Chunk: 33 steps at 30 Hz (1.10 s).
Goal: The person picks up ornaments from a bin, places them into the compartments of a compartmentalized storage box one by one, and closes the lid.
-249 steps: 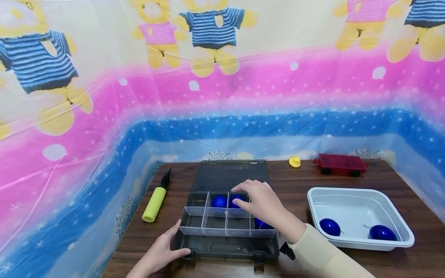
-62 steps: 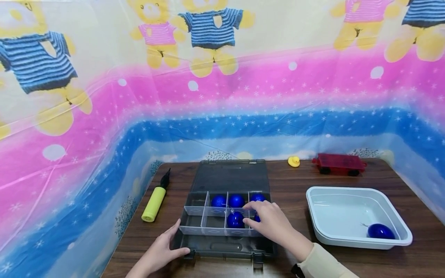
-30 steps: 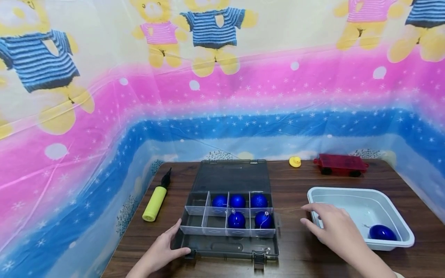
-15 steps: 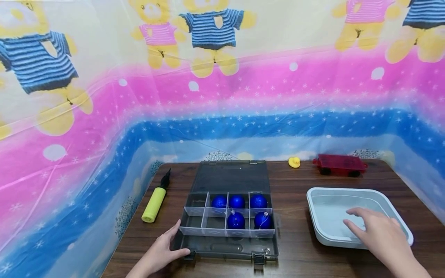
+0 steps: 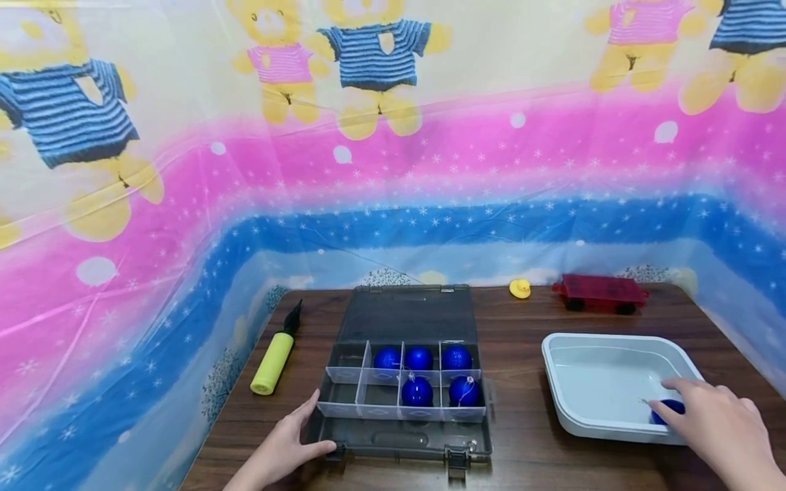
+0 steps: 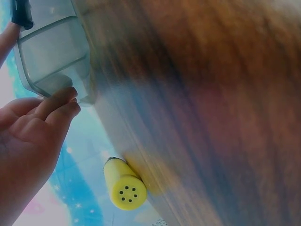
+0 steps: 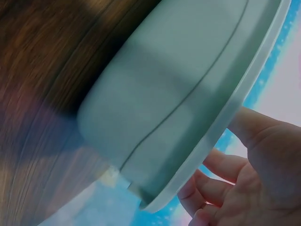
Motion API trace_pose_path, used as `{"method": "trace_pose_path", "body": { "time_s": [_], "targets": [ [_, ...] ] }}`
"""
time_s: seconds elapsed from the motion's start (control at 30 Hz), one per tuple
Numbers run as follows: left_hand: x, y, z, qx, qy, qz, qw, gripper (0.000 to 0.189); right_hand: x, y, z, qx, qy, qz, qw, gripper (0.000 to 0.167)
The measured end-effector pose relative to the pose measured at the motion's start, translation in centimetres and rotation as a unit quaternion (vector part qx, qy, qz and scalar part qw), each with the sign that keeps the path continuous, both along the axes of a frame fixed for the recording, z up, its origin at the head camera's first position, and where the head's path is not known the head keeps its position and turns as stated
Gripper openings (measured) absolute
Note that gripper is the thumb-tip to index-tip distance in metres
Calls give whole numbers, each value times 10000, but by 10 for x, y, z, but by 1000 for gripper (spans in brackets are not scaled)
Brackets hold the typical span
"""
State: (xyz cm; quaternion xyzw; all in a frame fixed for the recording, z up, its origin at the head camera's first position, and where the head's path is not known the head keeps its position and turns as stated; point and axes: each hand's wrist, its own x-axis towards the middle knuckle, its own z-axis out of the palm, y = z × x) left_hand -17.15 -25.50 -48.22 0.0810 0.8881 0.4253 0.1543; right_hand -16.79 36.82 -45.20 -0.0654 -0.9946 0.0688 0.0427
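Head view: spread left grip point(image 5: 287, 437) touches five-ball case point(image 5: 368, 435); right grip point(image 5: 720, 421), hold unclear, is at ball point(image 5: 672, 406) in tray point(image 5: 604, 382).

My head view is bright and even, with small glints on the blue balls point(image 5: 417, 391) and a pale sheen low on the table point(image 5: 381, 472); the wall cloth point(image 5: 393, 170) looks a little soft. My wrist views are dimmer and hazy: the table blurs beside my left hand point(image 6: 35, 132), the pump point(image 6: 126, 188) throws a yellow reflection, and a dark shadow runs along the tub point(image 7: 150, 89) by my right hand point(image 7: 261, 172).
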Motion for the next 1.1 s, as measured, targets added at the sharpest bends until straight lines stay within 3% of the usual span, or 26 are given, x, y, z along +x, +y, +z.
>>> {"method": "trace_pose_path", "body": {
  "time_s": [0.23, 0.6, 0.87, 1.1],
  "targets": [
    [2, 0, 3, 128, -27, -22, 9999, 93, -4, 11, -3, 103, -516, -145, 9985, 65],
    [2, 0, 0, 150, -54, -8, 9999, 92, -11, 9, 4, 58, -1177, -200, 9928, 72],
    [3, 1, 5, 166, -78, 39, 9998, 93, -15, 11, 7, 74, -1567, -171, 9875, 71],
    [4, 1, 5, 173, -11, -2, 9998, 92, -15, 8, 9, 91, -1758, -374, 9837, 60]
  ]
}}
